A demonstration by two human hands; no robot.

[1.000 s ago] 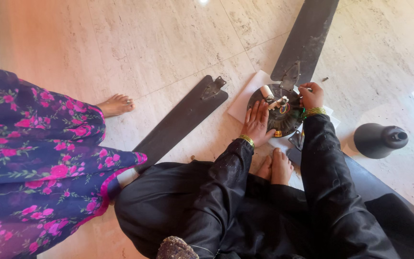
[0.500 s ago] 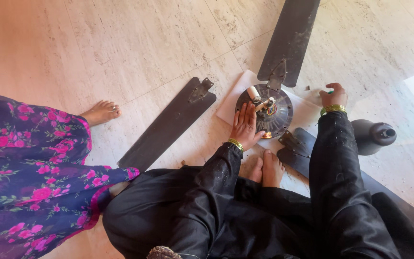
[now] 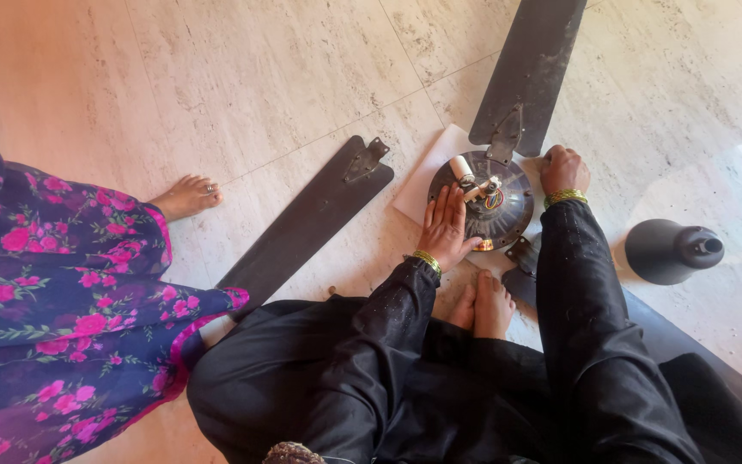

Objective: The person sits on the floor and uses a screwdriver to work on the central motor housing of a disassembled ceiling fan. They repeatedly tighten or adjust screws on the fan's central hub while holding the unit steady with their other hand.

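Note:
A dark round fan motor [image 3: 504,210] with coloured wires and a white cylinder on top lies on a white sheet [image 3: 418,189] on the floor. My left hand [image 3: 447,228] rests flat on the motor's left side, fingers spread. My right hand [image 3: 564,169] is curled into a fist just right of the motor, near the blade bracket; nothing shows in it. One long dark blade [image 3: 530,69] is fixed to the motor and points away from me. A second blade [image 3: 311,223] lies loose on the floor to the left.
A black cone-shaped fan cover [image 3: 672,249] stands to the right. Another dark blade [image 3: 654,339] runs under my right arm. My bare feet [image 3: 483,305] sit just below the motor. A person in a pink-flowered dress [image 3: 53,292] sits at left, a bare foot [image 3: 186,196] out.
My right hand has come off the top of the motor and moved to its right edge. My left hand stays on the motor. The view has shifted slightly.

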